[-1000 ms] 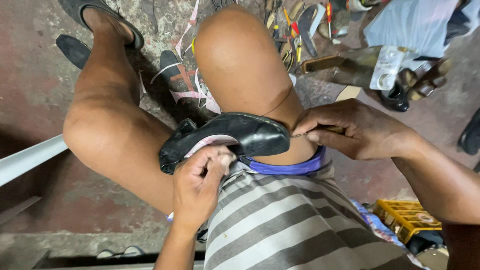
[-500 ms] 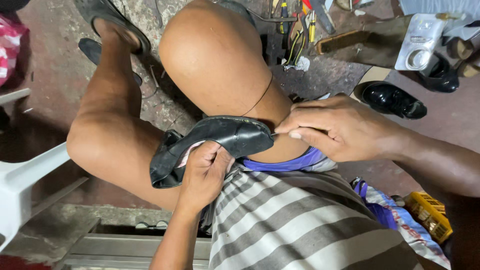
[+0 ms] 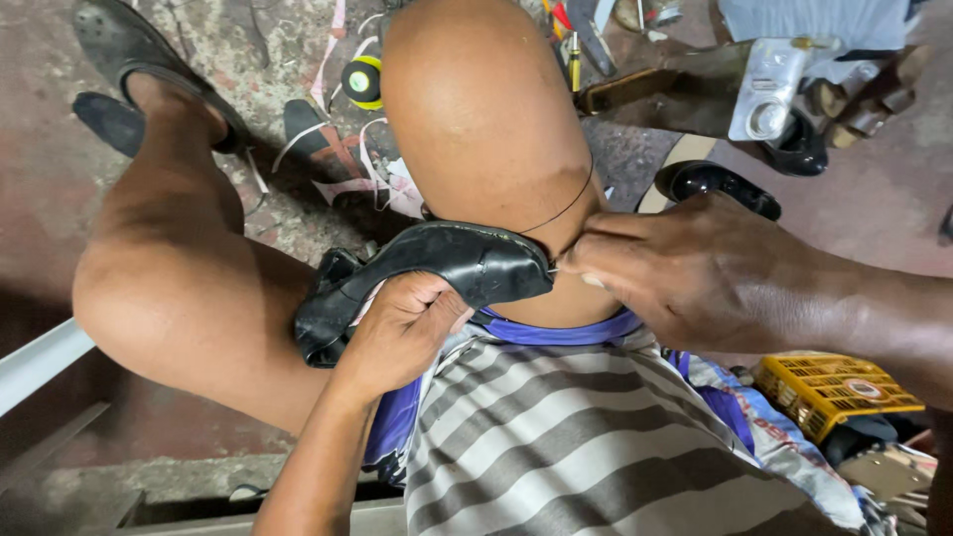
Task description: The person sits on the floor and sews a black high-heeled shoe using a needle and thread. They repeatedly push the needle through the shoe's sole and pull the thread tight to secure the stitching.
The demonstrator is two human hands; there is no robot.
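A black leather shoe (image 3: 437,266) lies across my lap between my bare knees. My left hand (image 3: 397,333) grips it from below, fingers curled around its edge. My right hand (image 3: 695,268) pinches a small needle or awl at the shoe's toe end, fingertips pressed against the leather. A thin dark thread (image 3: 571,203) runs from that point up over my right knee.
Another black shoe (image 3: 717,184) lies on the floor beyond my right hand. A yellow crate (image 3: 834,392) sits at the right. Tools, a tape roll (image 3: 361,81) and scraps are scattered on the concrete floor ahead. My left foot wears a dark sandal (image 3: 129,50).
The view has moved closer to the shoe. My right hand stays at the toe end and my left hand keeps its grip; the thread now shows over the knee.
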